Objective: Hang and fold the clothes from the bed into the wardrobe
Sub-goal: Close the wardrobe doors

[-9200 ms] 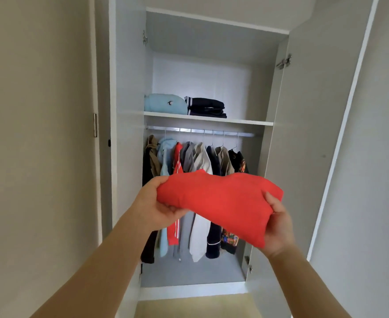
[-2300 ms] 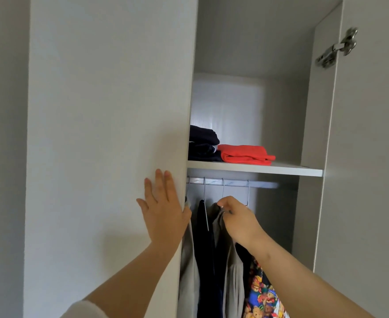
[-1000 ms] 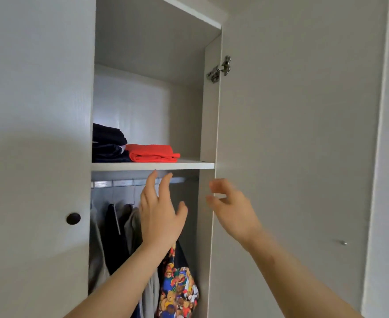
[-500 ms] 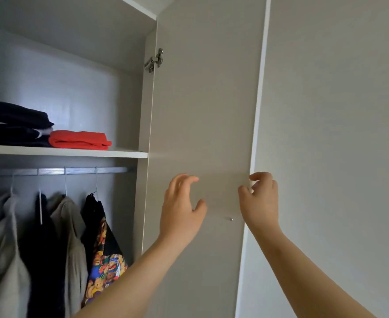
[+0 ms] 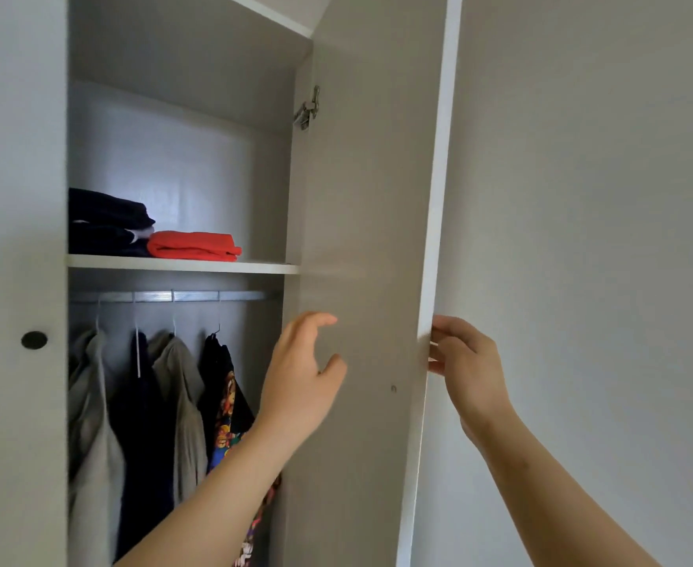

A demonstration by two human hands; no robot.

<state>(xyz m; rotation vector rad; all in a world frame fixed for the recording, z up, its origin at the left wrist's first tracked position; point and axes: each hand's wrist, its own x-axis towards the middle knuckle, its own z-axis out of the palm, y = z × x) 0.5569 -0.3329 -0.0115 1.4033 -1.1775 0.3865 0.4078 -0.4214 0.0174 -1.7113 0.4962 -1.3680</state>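
Observation:
A folded red garment [image 5: 193, 245] lies on the wardrobe shelf [image 5: 181, 264] beside a dark folded stack [image 5: 105, 223]. Below, several garments [image 5: 173, 403] hang from the rail [image 5: 173, 296]. The right wardrobe door [image 5: 369, 239] stands open. My right hand [image 5: 465, 362] grips its outer edge at about rail height, fingers curled round it. My left hand [image 5: 300, 374] hovers in front of the door's inner face, fingers loosely curved, holding nothing.
The left wardrobe door [image 5: 17, 280] with a black knob [image 5: 34, 340] covers the left side. A plain wall [image 5: 602, 239] fills the right. A metal hinge [image 5: 308, 110] sits at the top of the right door.
My right hand has closed round the right door's edge. The view has shifted, bringing the left door back into sight. Earlier, the red garment went from my hands onto the shelf.

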